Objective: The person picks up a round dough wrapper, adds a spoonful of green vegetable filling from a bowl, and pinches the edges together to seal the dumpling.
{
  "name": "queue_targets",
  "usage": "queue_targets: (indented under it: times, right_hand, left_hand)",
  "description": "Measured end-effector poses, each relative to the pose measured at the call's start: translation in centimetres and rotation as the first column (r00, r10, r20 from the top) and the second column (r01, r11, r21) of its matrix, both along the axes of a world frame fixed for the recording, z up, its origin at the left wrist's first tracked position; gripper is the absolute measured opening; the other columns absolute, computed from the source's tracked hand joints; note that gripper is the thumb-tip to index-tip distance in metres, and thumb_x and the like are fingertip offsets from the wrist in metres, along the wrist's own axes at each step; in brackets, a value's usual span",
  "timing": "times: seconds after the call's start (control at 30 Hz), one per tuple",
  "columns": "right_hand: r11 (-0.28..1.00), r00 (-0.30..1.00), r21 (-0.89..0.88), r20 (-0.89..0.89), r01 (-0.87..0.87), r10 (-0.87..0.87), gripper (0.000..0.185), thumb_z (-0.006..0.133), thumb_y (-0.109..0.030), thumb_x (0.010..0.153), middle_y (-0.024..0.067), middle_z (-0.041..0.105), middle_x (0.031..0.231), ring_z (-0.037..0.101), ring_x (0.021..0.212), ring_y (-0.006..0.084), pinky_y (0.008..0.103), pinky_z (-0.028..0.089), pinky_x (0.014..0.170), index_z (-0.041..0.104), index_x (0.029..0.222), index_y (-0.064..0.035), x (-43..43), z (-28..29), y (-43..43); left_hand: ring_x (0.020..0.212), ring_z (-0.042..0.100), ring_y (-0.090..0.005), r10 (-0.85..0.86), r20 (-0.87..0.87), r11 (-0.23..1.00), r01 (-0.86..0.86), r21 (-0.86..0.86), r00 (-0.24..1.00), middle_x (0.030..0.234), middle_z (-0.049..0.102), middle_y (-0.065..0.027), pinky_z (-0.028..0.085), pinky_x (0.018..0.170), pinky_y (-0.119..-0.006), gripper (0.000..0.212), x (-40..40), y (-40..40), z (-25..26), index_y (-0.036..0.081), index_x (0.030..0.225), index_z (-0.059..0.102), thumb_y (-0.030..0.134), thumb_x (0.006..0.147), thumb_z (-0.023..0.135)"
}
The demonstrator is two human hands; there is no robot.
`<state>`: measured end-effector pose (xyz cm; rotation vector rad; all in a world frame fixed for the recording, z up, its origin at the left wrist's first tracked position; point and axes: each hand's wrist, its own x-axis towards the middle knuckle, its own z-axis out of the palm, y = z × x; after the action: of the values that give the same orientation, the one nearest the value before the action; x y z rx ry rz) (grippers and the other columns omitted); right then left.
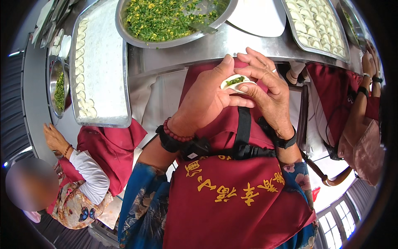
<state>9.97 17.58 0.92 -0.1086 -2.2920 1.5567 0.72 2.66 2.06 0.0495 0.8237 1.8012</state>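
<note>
A dumpling wrapper with chopped green filling [236, 82] is folded partway, the filling showing at its open side. My left hand [208, 90] cradles it from the left, thumb raised and fingers beneath. From the right, my right hand [267, 87] pinches the wrapper's edge between thumb and fingers. Both hands are above my red apron, just in front of the metal table's edge. Beyond them stands a large steel bowl [174, 43] of chopped greens with yellow bits, a flat metal utensil [203, 28] lying in the filling.
At left, a floured metal tray [102, 62] bears a row of dumplings. Another tray [317, 51], full of dumplings, stands at the right beyond a white board [258, 18]. A co-worker's hands [56, 138] are at the left; another co-worker's hands [370, 62] are at far right.
</note>
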Motion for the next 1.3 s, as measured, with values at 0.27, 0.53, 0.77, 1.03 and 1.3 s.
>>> queue_targets:
  times: [0.27, 0.53, 0.77, 1.03, 1.3]
  right_hand:
    - [1.0, 0.993, -0.009, -0.117, 0.007, -0.008, 0.015, 0.074, -0.002, 0.079, 0.017, 0.066, 0.122, 0.048, 0.131, 0.0339, 0.0456, 0.036, 0.108, 0.069, 0.093, -0.002, 0.2, -0.5, -0.1]
    - [0.986, 0.974, 0.118, -0.21, 0.116, -0.089, 0.012, 0.073, -0.001, 0.08, 0.0133, 0.071, 0.108, 0.057, 0.12, 0.0309, 0.0393, 0.047, 0.097, 0.069, 0.09, -0.0015, -0.1, -0.7, -0.6]
    - [0.99, 0.989, 0.123, -0.139, 0.074, -0.057, 0.019, 0.076, -0.006, 0.077, 0.0168, 0.07, 0.108, 0.056, 0.121, 0.0294, 0.0392, 0.047, 0.098, 0.069, 0.093, -0.0002, -0.1, -0.6, -0.5]
    - [0.993, 0.992, 0.105, -0.119, 0.053, -0.04, 0.021, 0.076, -0.002, 0.077, 0.0195, 0.066, 0.118, 0.052, 0.126, 0.0285, 0.0363, 0.05, 0.096, 0.066, 0.096, -0.0015, 0.0, -0.8, -0.5]
    - [0.966, 0.993, -0.236, -0.025, 0.11, -0.119, 0.036, 0.074, 0.004, 0.076, 0.0172, 0.057, 0.133, 0.063, 0.111, 0.0208, 0.029, 0.056, 0.085, 0.064, 0.11, -0.0022, 0.1, -0.7, -2.0]
  left_hand:
    - [0.122, 0.054, -0.0328, 0.001, 0.117, 0.999, -0.006, 0.04, 0.993, 0.133, 0.051, -0.0211, 0.046, 0.1, -0.055, 0.069, 0.2, 0.3, 0.1, -0.008, 0.136, 0.041, 0.052, 0.104, 0.029]
    - [0.117, 0.055, -0.027, 0.028, 0.455, 0.93, -0.19, 0.314, 0.89, 0.125, 0.053, -0.0164, 0.041, 0.107, -0.045, 0.053, 1.2, 0.8, -2.9, -0.005, 0.128, 0.043, 0.043, 0.106, 0.031]
    - [0.111, 0.055, -0.0227, 0.095, 0.376, 0.964, -0.179, 0.196, 0.922, 0.118, 0.055, -0.0124, 0.044, 0.102, -0.041, 0.043, 1.5, 0.9, -2.1, -0.002, 0.125, 0.046, 0.036, 0.106, 0.035]
    - [0.106, 0.058, -0.0173, 0.139, 0.128, 0.98, -0.155, 0.126, 0.982, 0.117, 0.059, -0.01, 0.048, 0.096, -0.039, 0.034, 1.7, 0.6, -1.4, -0.004, 0.121, 0.054, 0.025, 0.104, 0.046]
    - [0.114, 0.058, -0.0226, 0.001, -0.042, 0.999, 0.001, 0.041, 0.999, 0.124, 0.057, -0.0148, 0.047, 0.1, -0.042, 0.04, 1.3, 0.6, -1.3, -0.006, 0.127, 0.051, 0.026, 0.104, 0.044]
